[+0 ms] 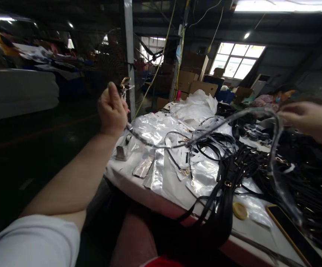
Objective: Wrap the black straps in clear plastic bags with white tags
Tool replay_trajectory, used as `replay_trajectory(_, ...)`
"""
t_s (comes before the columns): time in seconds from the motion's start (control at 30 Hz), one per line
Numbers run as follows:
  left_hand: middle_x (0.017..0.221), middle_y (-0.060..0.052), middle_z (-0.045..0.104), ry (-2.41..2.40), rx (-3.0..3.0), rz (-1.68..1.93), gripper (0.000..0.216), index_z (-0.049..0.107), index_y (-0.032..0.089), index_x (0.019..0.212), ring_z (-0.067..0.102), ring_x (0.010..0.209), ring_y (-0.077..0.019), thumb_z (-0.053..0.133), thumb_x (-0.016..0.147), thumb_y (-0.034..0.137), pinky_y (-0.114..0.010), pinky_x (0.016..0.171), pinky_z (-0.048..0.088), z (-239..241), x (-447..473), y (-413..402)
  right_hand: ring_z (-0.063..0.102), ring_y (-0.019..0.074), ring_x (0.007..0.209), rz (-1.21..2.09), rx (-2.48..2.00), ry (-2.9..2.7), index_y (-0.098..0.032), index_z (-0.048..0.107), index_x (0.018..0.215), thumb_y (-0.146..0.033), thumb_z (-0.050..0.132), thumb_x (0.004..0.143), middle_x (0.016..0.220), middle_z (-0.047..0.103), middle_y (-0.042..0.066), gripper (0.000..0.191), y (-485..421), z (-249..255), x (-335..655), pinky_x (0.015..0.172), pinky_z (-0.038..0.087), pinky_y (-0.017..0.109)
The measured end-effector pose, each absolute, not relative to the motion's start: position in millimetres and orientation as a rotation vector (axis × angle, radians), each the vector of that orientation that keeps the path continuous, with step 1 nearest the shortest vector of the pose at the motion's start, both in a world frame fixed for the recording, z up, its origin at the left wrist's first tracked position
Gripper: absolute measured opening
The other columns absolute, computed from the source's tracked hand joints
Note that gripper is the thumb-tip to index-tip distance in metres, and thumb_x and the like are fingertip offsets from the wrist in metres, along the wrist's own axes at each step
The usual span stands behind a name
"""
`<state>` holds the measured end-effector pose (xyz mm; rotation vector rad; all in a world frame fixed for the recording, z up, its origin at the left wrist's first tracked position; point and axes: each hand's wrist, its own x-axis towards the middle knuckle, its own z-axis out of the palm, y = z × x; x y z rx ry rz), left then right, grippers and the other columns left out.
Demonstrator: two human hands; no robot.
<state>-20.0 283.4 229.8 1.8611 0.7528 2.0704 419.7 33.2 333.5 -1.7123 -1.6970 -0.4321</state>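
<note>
My left hand (pixel 112 109) is raised above the table's left end, fingers closed around one end of a thin strap (pixel 146 142) in a clear plastic sleeve. A gold clasp (pixel 125 81) sticks out above that hand. From there the strap sags across the table and rises to my right hand (pixel 302 113), which is blurred and pinches it at the far right. Its sleeved length then hangs down past the right hand. Beneath lie black straps (pixel 224 193) with gold fittings, draped over the front edge, and clear plastic sleeves (pixel 155 128).
On the table (pixel 138 181) lie a dark phone (pixel 294 231), a yellow roll (pixel 240 210) and a small metal block (pixel 122 152). Crumpled white plastic (pixel 197 105) is heaped at the back. A metal post (pixel 129 55) stands behind my left hand. A person (pixel 269 100) sits beyond, at right.
</note>
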Motion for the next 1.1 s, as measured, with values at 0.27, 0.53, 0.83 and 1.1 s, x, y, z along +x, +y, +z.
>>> replay_trajectory(0.27, 0.094, -0.009, 0.068, 0.524, 2.652, 0.906, 0.015, 0.06, 0.018, 0.095, 0.066, 0.093, -0.0242, 0.059, 0.091, 0.032, -0.041, 0.085, 0.053, 123.2, 96.6, 196.5, 0.062, 0.0332, 0.105, -0.577, -2.202, -1.511, -0.017, 0.07, 0.105, -0.041, 0.061, 0.084, 0.112, 0.068, 0.017, 0.033, 74.0, 268.4, 417.1, 0.091, 0.045, 0.05)
replay_trajectory(0.53, 0.117, -0.011, 0.066, 0.508, 2.383, 0.851, 0.025, 0.059, 0.018, 0.116, 0.061, 0.112, -0.0237, 0.052, 0.092, 0.019, -0.041, 0.099, 0.05, -3.6, 52.6, 95.3, 0.069, 0.0252, 0.075, -0.35, -2.398, -1.394, -0.019, 0.073, 0.088, -0.041, 0.048, 0.086, 0.086, 0.075, 0.009, 0.032, -81.9, 60.2, 414.0, 0.069, 0.054, 0.038)
replay_trajectory(0.83, 0.098, -0.008, 0.07, 0.458, 2.173, 0.748, 0.016, 0.066, 0.019, 0.095, 0.065, 0.094, -0.0198, 0.05, 0.092, 0.018, -0.035, 0.087, 0.053, -7.8, 52.5, 45.5, 0.046, 0.0366, 0.131, -0.426, -2.362, -1.615, -0.024, 0.069, 0.116, -0.039, 0.051, 0.089, 0.136, 0.059, 0.013, 0.036, -130.8, -11.5, 375.4, 0.103, 0.04, 0.056)
replay_trajectory(1.1, 0.097, -0.007, 0.07, 0.516, 2.179, 0.746, 0.015, 0.065, 0.019, 0.094, 0.064, 0.092, -0.0193, 0.05, 0.093, 0.019, -0.033, 0.086, 0.051, -8.6, 42.0, 37.4, 0.066, 0.0283, 0.096, -0.579, -2.099, -1.427, -0.019, 0.069, 0.101, -0.034, 0.051, 0.091, 0.103, 0.072, 0.012, 0.026, -82.0, 30.4, 372.6, 0.089, 0.051, 0.043)
